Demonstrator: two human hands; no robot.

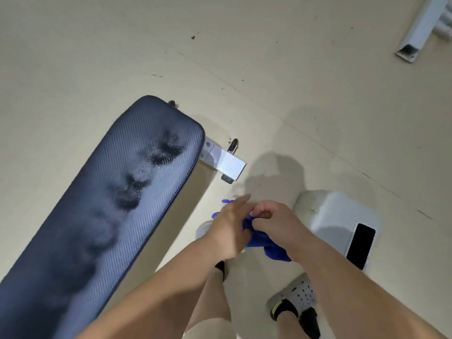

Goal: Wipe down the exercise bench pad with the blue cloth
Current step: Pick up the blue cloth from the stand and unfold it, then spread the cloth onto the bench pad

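The dark blue textured bench pad runs diagonally across the left, with several dark wet-looking blotches along its middle. A bunched blue cloth hangs in the air to the right of the pad, held between both hands. My left hand grips its left side, and bits of cloth poke out past the fingers. My right hand pinches the cloth's top from the right. Both hands are off the pad, above the floor and my feet.
The bench's white metal foot sticks out at the pad's far end. A white block with a black phone on it stands at right. My feet in grey clogs stand on the beige floor. A white frame is at top right.
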